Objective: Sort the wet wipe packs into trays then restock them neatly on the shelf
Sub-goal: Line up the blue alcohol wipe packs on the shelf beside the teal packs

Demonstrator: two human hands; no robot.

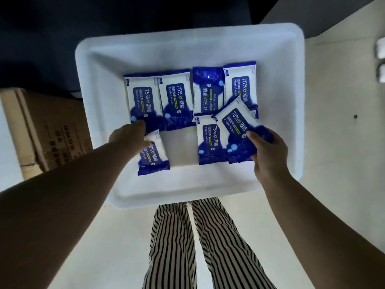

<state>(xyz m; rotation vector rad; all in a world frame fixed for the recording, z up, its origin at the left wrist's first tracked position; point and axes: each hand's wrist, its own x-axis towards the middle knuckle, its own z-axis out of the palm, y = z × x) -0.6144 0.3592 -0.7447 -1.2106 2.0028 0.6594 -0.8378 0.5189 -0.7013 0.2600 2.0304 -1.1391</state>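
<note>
A white tray (291,101) lies on the floor below me, holding several blue and white alcohol wipe packs. A back row of packs (176,99) lies flat side by side. In the front row, my left hand (130,136) reaches over a pack (154,155) at the left and touches its upper end with its fingers. My right hand (268,151) grips a tilted pack (237,126) by its blue lower end; this pack lies across another front pack (209,142).
A brown cardboard box (48,130) stands to the left of the tray. My legs in striped trousers (200,247) are below the tray. Two white objects (380,61) sit at the right edge. Pale floor lies on the right and in front.
</note>
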